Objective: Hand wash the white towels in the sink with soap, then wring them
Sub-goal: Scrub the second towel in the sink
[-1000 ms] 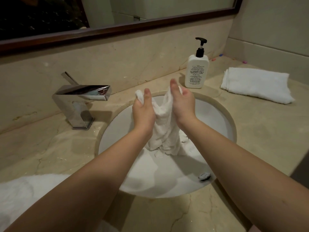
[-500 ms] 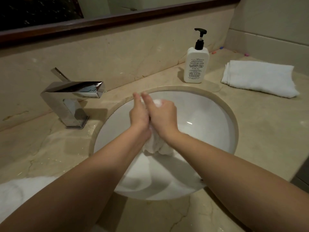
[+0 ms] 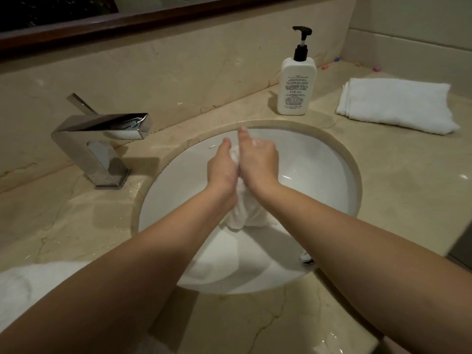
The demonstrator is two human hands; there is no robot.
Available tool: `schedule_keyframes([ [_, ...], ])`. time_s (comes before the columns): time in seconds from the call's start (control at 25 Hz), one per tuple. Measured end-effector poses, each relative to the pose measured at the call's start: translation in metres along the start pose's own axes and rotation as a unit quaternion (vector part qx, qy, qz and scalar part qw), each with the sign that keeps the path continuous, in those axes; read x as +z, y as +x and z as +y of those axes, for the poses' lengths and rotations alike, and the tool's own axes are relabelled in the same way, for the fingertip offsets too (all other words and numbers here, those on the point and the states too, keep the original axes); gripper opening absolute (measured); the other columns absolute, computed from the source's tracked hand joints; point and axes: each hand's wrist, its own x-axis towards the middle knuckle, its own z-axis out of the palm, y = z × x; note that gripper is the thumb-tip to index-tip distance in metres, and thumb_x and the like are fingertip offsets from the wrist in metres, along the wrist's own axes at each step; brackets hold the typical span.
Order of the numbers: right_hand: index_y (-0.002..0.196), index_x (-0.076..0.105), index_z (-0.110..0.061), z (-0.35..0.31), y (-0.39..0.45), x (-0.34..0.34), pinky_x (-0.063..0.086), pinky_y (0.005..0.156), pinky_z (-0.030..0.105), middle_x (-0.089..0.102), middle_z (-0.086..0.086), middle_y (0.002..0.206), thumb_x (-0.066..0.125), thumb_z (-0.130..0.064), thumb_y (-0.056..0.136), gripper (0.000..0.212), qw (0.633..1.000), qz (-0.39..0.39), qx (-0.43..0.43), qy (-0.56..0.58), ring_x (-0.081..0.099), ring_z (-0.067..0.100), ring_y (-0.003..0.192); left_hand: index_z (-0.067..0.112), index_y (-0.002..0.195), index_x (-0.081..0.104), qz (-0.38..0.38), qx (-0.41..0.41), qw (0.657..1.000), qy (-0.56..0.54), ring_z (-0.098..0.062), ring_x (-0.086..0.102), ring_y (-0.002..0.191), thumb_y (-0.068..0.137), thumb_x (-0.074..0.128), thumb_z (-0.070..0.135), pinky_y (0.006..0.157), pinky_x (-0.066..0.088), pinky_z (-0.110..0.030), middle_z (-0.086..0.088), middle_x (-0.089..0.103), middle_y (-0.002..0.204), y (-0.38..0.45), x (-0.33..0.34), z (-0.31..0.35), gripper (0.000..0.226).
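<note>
Seen from the head camera, two bare hands work over one round white sink (image 3: 319,159) set under a beige marble counter (image 3: 383,200). Three white towels can be counted: one wet towel (image 3: 244,213) bunched between the hands above the basin, one folded towel (image 3: 398,106) lying flat on the counter at the far right, and one more towel (image 3: 23,290) at the near left edge, partly hidden behind the left forearm. The left hand (image 3: 222,167) and the right hand (image 3: 258,159) are pressed close together, palms facing each other, fingers wrapped around the upper part of the wet towel so that only a sliver of cloth shows between them; a few soap suds cling near the right hand's knuckles. Below the wrists the wet towel hangs as a crumpled, gathered lump, its lower folds just above the bowl's floor; whether it touches the porcelain cannot be told. One white pump soap bottle (image 3: 296,88) with a black nozzle stands upright on the counter behind the sink, well apart from the hands and just left of the folded towel. One angular chrome faucet (image 3: 102,139) sits at the left, its spout reaching toward the rim. The drain (image 3: 306,259) is partly hidden by the right forearm.
</note>
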Motion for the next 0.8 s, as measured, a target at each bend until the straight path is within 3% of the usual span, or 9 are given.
schedule_keyframes([
  [0.08, 0.051, 0.049, -0.015, 0.002, -0.012, 0.004, 0.041, 0.062, 0.036, 0.054, 0.002, 0.055, 0.054, -0.051, 0.099, 0.06, 0.999, -0.039, -0.01, 0.004, 0.056, 0.025, 0.061, 0.014, 0.06, 0.066, -0.024, -0.041, 0.998, -0.05, -0.019, 0.066, 0.058, 0.103, 0.044, 0.053, 0.063, 0.05, -0.028, -0.004, 0.064, 0.058, 0.006, -0.004, 0.0, 0.062],
  [0.12, 0.051, 0.049, -0.014, 0.002, -0.009, 0.003, 0.038, 0.06, 0.035, 0.052, 0.002, 0.053, 0.055, -0.052, 0.098, 0.061, 1.0, -0.03, -0.001, 0.008, 0.053, 0.023, 0.058, 0.012, 0.063, 0.069, -0.033, -0.05, 0.997, -0.055, -0.021, 0.068, 0.061, 0.103, 0.044, 0.055, 0.066, 0.052, -0.03, -0.007, 0.066, 0.062, 0.004, -0.004, 0.001, 0.064],
  [0.24, 0.05, 0.037, -0.015, 0.002, 0.01, -0.002, 0.032, 0.056, 0.034, 0.042, -0.001, 0.048, 0.055, -0.055, 0.097, 0.064, 0.999, 0.023, 0.024, 0.015, 0.042, 0.019, 0.05, 0.01, 0.096, 0.077, -0.037, -0.018, 0.999, 0.0, -0.031, 0.075, 0.089, 0.095, 0.049, 0.062, 0.085, 0.058, -0.038, -0.014, 0.077, 0.091, 0.006, 0.0, -0.005, 0.059],
  [0.4, 0.056, 0.052, -0.007, 0.007, -0.012, 0.01, 0.039, 0.056, 0.036, 0.056, 0.005, 0.054, 0.054, -0.055, 0.097, 0.063, 0.997, -0.054, -0.036, -0.03, 0.054, 0.024, 0.056, 0.015, 0.081, 0.064, -0.019, -0.033, 0.998, -0.052, -0.02, 0.068, 0.07, 0.096, 0.048, 0.064, 0.066, 0.053, -0.03, -0.004, 0.067, 0.07, 0.017, -0.011, -0.004, 0.053],
  [0.56, 0.049, 0.035, -0.018, 0.004, 0.01, -0.002, 0.031, 0.057, 0.033, 0.04, -0.003, 0.047, 0.054, -0.05, 0.099, 0.063, 1.0, 0.008, 0.007, 0.0, 0.039, 0.018, 0.049, 0.008, 0.107, 0.076, -0.029, -0.01, 0.999, -0.035, -0.029, 0.076, 0.092, 0.084, 0.052, 0.072, 0.085, 0.059, -0.038, -0.013, 0.078, 0.097, 0.013, -0.003, -0.011, 0.072],
  [0.68, 0.047, 0.035, -0.018, 0.005, -0.013, 0.006, 0.029, 0.053, 0.034, 0.037, -0.006, 0.042, 0.055, -0.046, 0.099, 0.063, 0.998, -0.039, -0.047, -0.01, 0.039, 0.018, 0.049, 0.011, 0.081, 0.072, -0.019, -0.031, 0.996, -0.085, -0.024, 0.071, 0.072, 0.09, 0.051, 0.07, 0.071, 0.054, -0.032, -0.007, 0.071, 0.07, 0.02, -0.01, -0.008, 0.062],
  [0.72, 0.046, 0.035, -0.018, 0.005, -0.012, 0.007, 0.032, 0.054, 0.034, 0.038, -0.006, 0.042, 0.055, -0.045, 0.099, 0.064, 0.998, -0.037, -0.042, -0.003, 0.042, 0.02, 0.051, 0.012, 0.076, 0.069, -0.02, -0.043, 0.995, -0.088, -0.024, 0.069, 0.069, 0.094, 0.049, 0.068, 0.069, 0.053, -0.032, -0.007, 0.069, 0.068, 0.021, -0.011, -0.007, 0.062],
  [0.8, 0.045, 0.036, -0.018, 0.003, 0.003, 0.001, 0.039, 0.059, 0.037, 0.042, -0.003, 0.045, 0.054, -0.045, 0.101, 0.065, 1.0, 0.007, -0.004, 0.01, 0.048, 0.026, 0.055, 0.01, 0.086, 0.074, -0.042, -0.036, 0.997, -0.061, -0.028, 0.074, 0.079, 0.096, 0.049, 0.067, 0.077, 0.057, -0.035, -0.011, 0.075, 0.081, 0.016, -0.005, -0.011, 0.063],
])
